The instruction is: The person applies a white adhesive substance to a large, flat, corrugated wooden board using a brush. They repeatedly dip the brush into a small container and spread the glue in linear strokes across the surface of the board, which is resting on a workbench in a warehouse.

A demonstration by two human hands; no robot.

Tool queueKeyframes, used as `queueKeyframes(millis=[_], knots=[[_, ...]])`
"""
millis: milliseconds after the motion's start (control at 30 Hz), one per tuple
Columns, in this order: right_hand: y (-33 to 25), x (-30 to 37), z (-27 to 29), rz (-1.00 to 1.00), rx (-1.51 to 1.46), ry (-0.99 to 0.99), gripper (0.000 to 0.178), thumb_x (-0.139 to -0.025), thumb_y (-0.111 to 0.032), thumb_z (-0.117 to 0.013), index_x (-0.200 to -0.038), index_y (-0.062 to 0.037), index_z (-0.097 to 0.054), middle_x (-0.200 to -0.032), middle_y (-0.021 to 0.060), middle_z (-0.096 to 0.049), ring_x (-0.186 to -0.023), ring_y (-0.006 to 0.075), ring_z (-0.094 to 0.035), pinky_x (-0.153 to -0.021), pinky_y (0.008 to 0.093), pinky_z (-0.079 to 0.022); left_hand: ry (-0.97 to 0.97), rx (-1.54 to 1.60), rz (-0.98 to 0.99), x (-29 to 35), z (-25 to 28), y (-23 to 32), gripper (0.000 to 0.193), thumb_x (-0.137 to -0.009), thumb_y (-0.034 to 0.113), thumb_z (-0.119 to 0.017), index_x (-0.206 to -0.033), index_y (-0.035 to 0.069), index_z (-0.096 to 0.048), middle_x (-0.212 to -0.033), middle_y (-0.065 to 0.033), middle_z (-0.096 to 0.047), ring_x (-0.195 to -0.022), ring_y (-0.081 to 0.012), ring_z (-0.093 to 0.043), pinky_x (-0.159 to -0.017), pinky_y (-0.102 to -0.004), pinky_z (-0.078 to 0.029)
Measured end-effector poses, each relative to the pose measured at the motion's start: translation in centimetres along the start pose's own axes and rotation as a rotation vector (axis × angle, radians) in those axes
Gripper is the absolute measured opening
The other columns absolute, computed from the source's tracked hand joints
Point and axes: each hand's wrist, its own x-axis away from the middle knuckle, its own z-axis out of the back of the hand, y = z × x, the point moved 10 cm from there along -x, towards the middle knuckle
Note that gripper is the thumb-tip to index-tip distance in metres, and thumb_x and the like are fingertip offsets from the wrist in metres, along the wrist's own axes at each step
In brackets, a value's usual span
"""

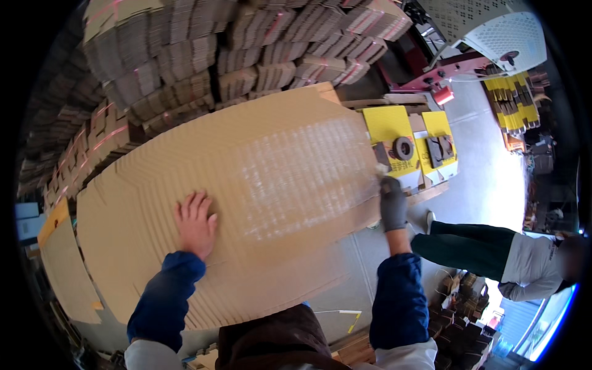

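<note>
A large sheet of corrugated cardboard point(234, 259) lies in front of me, with whitish, shiny streaks over its right half. My left hand point(197, 225) is bare and rests flat on the sheet, fingers spread. My right hand point(393, 203), in a dark grey glove, is closed at the sheet's right edge. A small pale thing point(382, 168) shows at its fingertips, too blurred to name. Just beyond that hand lie yellow-and-white printed cardboard pieces point(387, 123). On them are a dark tape roll point(403, 148) and some dark flat pieces point(439, 151).
Tall stacks of flattened cardboard point(185, 55), some with pink straps, stand along the far side and left. A red machine point(425, 77) with a white perforated cover point(493, 31) is at the far right. A person point(481, 250) stands at the right on the grey floor point(478, 154).
</note>
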Motion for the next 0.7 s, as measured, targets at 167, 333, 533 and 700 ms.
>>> queueKeyframes(millis=[167, 333, 533, 700], knots=[[-13.9, 1.7, 0.4, 0.222, -0.028, 0.06, 0.017, -0.09, -0.009, -0.062, -0.107, -0.0089, -0.065, -0.11, 0.0158, -0.066, -0.09, 0.0399, -0.066, -0.076, 0.0469, -0.055, 0.17, 0.341, 0.055, 1.9, 3.1, -3.1, 0.039, -0.095, 0.018, -0.057, -0.132, 0.006, -0.053, -0.148, -0.0152, -0.044, -0.14, -0.0368, -0.035, -0.118, -0.0569, -0.017], [-25.6, 8.2, -3.0, 0.342, -0.032, -0.078, 0.014, -0.091, -0.014, -0.066, -0.104, -0.0087, -0.068, -0.116, 0.0137, -0.067, -0.09, 0.034, -0.069, -0.074, 0.0418, -0.057, 0.248, 0.46, 0.067, 4.2, 8.7, -7.1, 0.037, -0.095, 0.017, -0.057, -0.131, 0.007, -0.054, -0.15, -0.0146, -0.041, -0.141, -0.0376, -0.034, -0.117, -0.0589, -0.018], [-42.4, 16.6, -9.6, 0.636, -0.172, -0.231, 0.023, -0.082, -0.005, -0.066, -0.104, -0.0081, -0.069, -0.113, 0.0099, -0.07, -0.096, 0.0272, -0.07, -0.08, 0.036, -0.058, 0.023, 0.034, 0.06, 9.0, 5.8, -12.1, 0.041, -0.093, 0.025, -0.062, -0.131, 0.01, -0.055, -0.153, -0.0088, -0.04, -0.144, -0.0328, -0.031, -0.114, -0.0639, -0.019], [-36.0, 12.2, -14.9, 0.535, 0.052, -0.233, 0.017, -0.086, -0.003, -0.057, -0.1, -0.0052, -0.067, -0.104, 0.0122, -0.069, -0.091, 0.0317, -0.068, -0.076, 0.0391, -0.057, 0.001, 0.006, 0.101, 9.9, 5.2, -12.9, 0.046, -0.092, 0.031, -0.063, -0.134, 0.012, -0.055, -0.152, -0.0069, -0.041, -0.145, -0.0313, -0.03, -0.115, -0.0641, -0.019]])
